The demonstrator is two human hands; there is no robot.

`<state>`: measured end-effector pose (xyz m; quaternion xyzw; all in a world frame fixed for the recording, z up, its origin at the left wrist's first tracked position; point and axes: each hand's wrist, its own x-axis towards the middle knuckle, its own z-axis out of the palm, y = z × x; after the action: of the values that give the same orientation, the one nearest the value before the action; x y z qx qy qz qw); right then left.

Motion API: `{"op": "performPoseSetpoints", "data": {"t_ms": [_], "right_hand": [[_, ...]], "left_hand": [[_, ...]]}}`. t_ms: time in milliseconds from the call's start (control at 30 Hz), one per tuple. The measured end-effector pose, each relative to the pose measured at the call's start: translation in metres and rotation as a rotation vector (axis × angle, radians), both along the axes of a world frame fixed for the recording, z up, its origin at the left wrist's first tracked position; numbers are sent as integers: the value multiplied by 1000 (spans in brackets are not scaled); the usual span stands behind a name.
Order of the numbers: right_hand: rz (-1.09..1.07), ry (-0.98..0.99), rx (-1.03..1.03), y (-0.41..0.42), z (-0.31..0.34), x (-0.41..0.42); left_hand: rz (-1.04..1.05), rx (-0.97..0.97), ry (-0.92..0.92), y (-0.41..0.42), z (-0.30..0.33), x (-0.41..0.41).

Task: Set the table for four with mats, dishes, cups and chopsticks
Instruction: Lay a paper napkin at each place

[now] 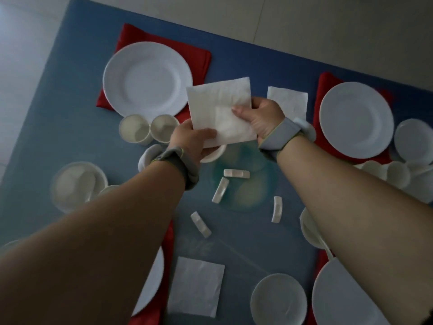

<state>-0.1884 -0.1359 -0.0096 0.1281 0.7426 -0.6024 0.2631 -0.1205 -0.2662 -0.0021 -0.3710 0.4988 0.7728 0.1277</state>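
At frame centre, the left hand (187, 139) and right hand (260, 118) pinch a square white paper napkin (218, 109) by opposite edges above the blue table (70, 95), seemingly to lay it flat.

White napkin (220, 109) between both hands (262, 118); plates around

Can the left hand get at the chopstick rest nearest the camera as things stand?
Probably not yet: the left hand and right hand both hold the napkin. The chopstick rest lies uncovered on the table.
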Motion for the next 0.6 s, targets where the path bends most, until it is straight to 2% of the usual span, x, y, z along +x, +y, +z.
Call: {"op": "performPoseSetpoints", "data": {"t_ms": [233,333,467,600], "right_hand": [[-75,-27,-140,-124,3,3],[-11,-33,-117,-190,0,2],[46,-7,-26,-241,-10,-5],[55,-39,-11,-283,-23,-13]], "left_hand": [[178,-81,-20,-121,13,4],[238,-87,-55,-187,14,8],[149,-162,-88,-234,6,10],[300,-179,-130,-272,-13,-1]]}}
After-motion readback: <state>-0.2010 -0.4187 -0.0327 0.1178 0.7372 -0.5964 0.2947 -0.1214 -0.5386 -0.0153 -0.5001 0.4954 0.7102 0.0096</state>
